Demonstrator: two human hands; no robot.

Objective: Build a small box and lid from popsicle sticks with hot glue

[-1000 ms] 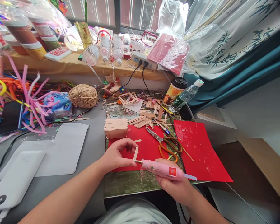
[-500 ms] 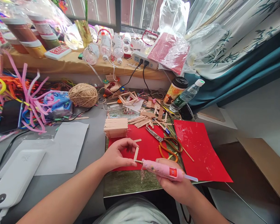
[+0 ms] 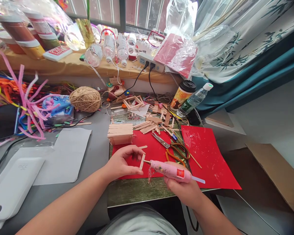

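Observation:
Pinched by its ends between thumb and fingers of my left hand (image 3: 124,162) is a short piece of craft stick (image 3: 142,162), held nearly upright. My right hand (image 3: 183,189) is wrapped round a pink hot glue gun (image 3: 170,170), a clear glue stick poking out of its rear. The gun's metal nozzle points left, at the edge of the craft stick, and glue strings dangle beneath it. Behind my left hand stands a small box built of craft sticks (image 3: 120,134). A loose stick (image 3: 143,147) lies on the red sheet (image 3: 152,153) under my hands.
Scissors (image 3: 170,145) with orange-brown handles lie right of centre, beside a second red sheet (image 3: 208,156). Loose craft sticks (image 3: 149,125) are heaped behind. A water bottle (image 3: 194,100) and a paper cup (image 3: 182,95) stand at back right. Twine (image 3: 85,99) and a white power bank (image 3: 17,186) are leftward.
The glue gun's nozzle has moved from the lower end of the craft stick up to about its middle. My left hand keeps its pinch. The whole view has shifted slightly.

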